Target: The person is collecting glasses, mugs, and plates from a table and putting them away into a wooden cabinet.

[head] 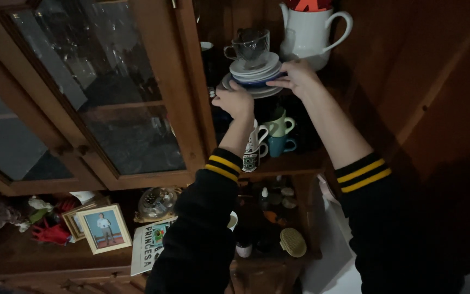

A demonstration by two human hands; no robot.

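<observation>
Both my hands reach up into a wooden cabinet. My left hand (pixel 235 101) grips the left edge of a stack of saucers (pixel 257 74), and my right hand (pixel 297 76) grips its right edge. The stack is white with a blue-rimmed saucer in it, held above the shelf. A clear glass cup (pixel 249 46) sits on top of the stack. Both sleeves are black with yellow stripes at the cuffs.
A white jug (pixel 311 31) stands behind the stack. Mugs (pixel 276 132) crowd the shelf (pixel 295 162) below my hands. The glass cabinet door (pixel 99 92) hangs open at left. A framed photo (pixel 104 228), a book (pixel 149 246) and small figures lie on the lower counter.
</observation>
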